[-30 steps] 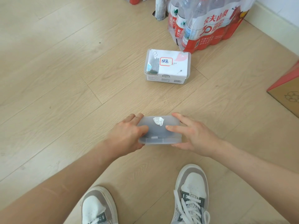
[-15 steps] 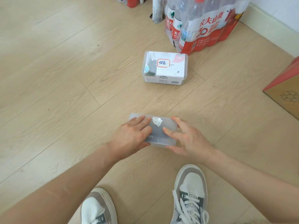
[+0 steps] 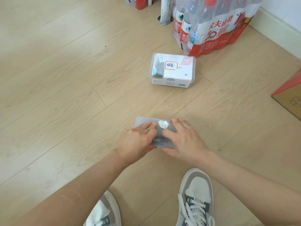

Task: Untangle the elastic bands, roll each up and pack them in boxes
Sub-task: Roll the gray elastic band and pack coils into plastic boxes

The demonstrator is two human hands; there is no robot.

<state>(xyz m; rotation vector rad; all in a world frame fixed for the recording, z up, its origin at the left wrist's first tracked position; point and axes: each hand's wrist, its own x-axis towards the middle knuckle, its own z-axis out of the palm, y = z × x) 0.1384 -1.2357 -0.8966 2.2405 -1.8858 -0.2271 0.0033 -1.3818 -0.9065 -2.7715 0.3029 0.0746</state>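
A small frosted plastic box (image 3: 141,122) with a torn silver sticker on its shut lid stands on the wooden floor in front of my feet. My left hand (image 3: 138,141) lies on the left half of the lid with its fingers stretched flat, and its thumb is down at the front wall. My right hand (image 3: 184,139) covers the right half, thumb and fingers pressing on the lid. A second clear box (image 3: 172,70) with a white card and a red-framed label stands shut farther away. No elastic band is in plain view.
A shrink-wrapped pack of water bottles (image 3: 211,25) stands behind the far box, with a grey post (image 3: 166,10) to its left. A cardboard carton (image 3: 291,98) lies at the right edge. My two shoes (image 3: 195,198) are at the bottom.
My hands moved from the box's ends onto its lid. The near box now sits turned slightly, its left end farther from me.
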